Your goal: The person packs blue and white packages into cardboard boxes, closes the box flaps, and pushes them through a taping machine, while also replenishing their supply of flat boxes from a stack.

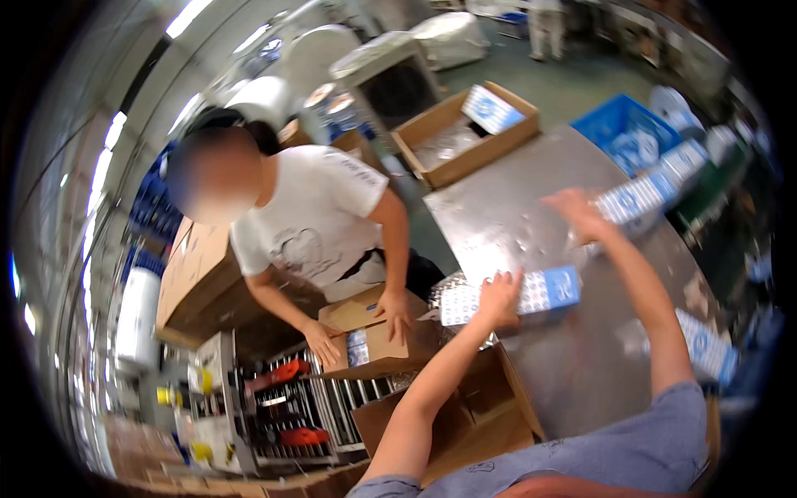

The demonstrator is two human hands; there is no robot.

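My left hand (pixel 501 300) is closed over a long white-and-blue patterned carton (pixel 544 290) at the steel table's left edge, its fingers lying across the top. To the right and farther back, my right hand (pixel 579 214) is held over the table with its fingers spread and somewhat blurred; nothing shows in it. Beside it lies a row of similar white-and-blue cartons (pixel 639 199). Below my left forearm stands an open cardboard box (pixel 498 407), its inside partly hidden by my arm. Clear plastic film (pixel 448 286) shows by the carton's left end.
Across from me, a co-worker in a white shirt presses both hands on a cardboard box (pixel 398 353) on a roller conveyor (pixel 332 415). Beyond the steel table (pixel 581 365) are a cardboard tray (pixel 498 137) and a blue crate (pixel 618 116). Another carton (pixel 706 349) lies at my right.
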